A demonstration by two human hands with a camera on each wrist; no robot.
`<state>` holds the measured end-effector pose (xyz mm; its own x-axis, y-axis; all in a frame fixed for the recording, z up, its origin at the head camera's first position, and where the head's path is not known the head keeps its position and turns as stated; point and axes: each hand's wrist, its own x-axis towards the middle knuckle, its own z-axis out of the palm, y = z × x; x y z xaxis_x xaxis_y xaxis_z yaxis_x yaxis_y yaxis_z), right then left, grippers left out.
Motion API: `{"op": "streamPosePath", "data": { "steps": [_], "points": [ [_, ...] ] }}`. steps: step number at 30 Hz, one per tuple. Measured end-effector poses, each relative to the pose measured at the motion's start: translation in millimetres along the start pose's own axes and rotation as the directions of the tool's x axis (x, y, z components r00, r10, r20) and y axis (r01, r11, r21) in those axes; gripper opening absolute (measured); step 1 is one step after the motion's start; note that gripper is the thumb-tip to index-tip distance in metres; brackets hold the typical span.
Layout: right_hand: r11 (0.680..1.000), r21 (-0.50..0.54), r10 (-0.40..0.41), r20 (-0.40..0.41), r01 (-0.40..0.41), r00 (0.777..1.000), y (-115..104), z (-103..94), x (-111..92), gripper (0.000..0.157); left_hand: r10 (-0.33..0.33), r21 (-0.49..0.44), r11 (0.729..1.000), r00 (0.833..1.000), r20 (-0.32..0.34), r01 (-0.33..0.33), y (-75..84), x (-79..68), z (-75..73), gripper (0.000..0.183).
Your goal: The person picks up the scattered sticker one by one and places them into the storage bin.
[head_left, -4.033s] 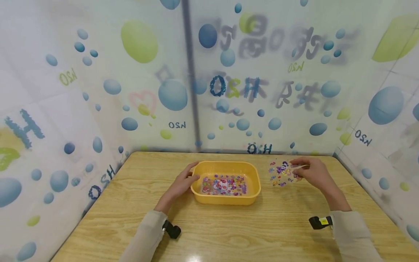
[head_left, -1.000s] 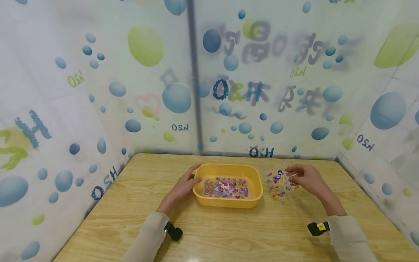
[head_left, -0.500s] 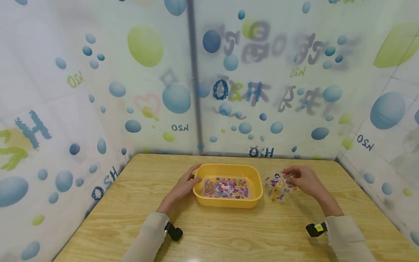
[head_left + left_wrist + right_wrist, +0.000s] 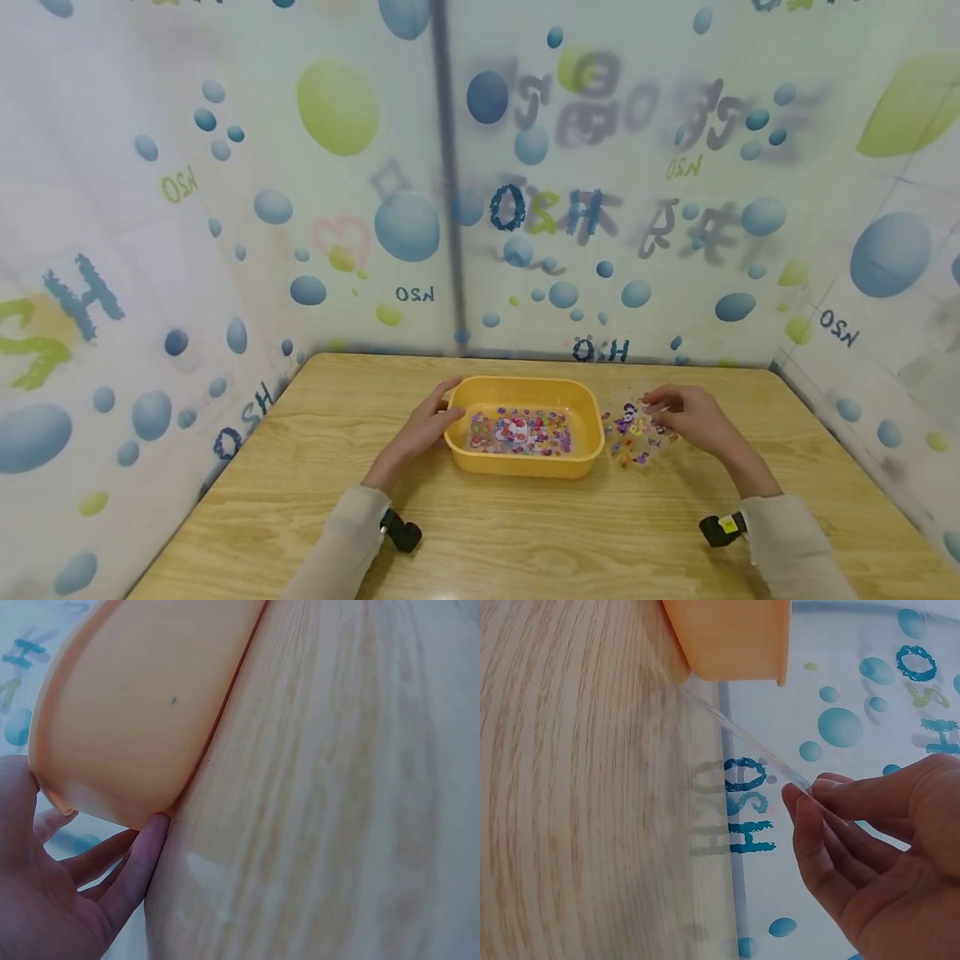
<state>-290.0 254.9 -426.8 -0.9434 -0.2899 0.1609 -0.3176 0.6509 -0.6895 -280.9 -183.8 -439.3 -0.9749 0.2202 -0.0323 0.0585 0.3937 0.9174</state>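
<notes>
A yellow plastic basin [image 4: 525, 467] stands on the wooden table in the head view. Inside it lie colourful sticker sheets [image 4: 520, 432], one with a white cartoon face. My left hand [image 4: 420, 429] grips the basin's left end, thumb over the rim; the left wrist view shows its fingertips against the outer wall [image 4: 135, 712]. Between thumb and fingers, my right hand [image 4: 697, 421] pinches a clear sticker sheet [image 4: 637, 429] with small purple, yellow and orange figures. Seen edge-on in the right wrist view, this sheet [image 4: 742, 735] slants down from the fingertips to the tabletop near the basin.
The wooden table [image 4: 480, 533] ends at the back against a curtain [image 4: 375, 250] printed with blue and green dots and H2O lettering. Similar printed sheeting stands at both sides. Each wrist carries a black camera.
Over these frames my right hand has moved left and slightly down with the sticker sheet, bringing it close to the basin's right end. My left hand stays on the basin.
</notes>
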Motion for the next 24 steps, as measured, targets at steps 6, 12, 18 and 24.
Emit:
{"op": "streamPosePath", "data": {
  "steps": [6, 12, 18, 24],
  "points": [
    [1.0, -0.009, 0.003, -0.009, -0.003, 1.0, -1, -1.2, 0, 0.026, 0.001, -0.004, 1.0, 1.0, -0.003, -0.001, -0.7, 0.2, 0.2, 0.059],
    [1.0, 0.012, 0.003, -0.017, -0.003, 1.0, -3, -6.4, -3, 0.026, 0.008, 0.006, 1.0, 1.0, 0.003, -0.008, -0.4, 0.2, 0.2, 0.06],
    [0.999, 0.034, -0.007, -0.02, 0.007, 1.0, -4, -10.5, -4, 0.027, -0.008, 0.024, 1.0, 1.0, -0.023, 0.009, -12.0, 8.3, 2.2, 0.058],
    [0.998, 0.054, -0.012, -0.028, 0.013, 1.0, -5, -13.4, -6, 0.027, 0.012, 0.01, 1.0, 0.999, -0.052, -0.012, -30.5, 19.3, 4.5, 0.055]
  ]
}}
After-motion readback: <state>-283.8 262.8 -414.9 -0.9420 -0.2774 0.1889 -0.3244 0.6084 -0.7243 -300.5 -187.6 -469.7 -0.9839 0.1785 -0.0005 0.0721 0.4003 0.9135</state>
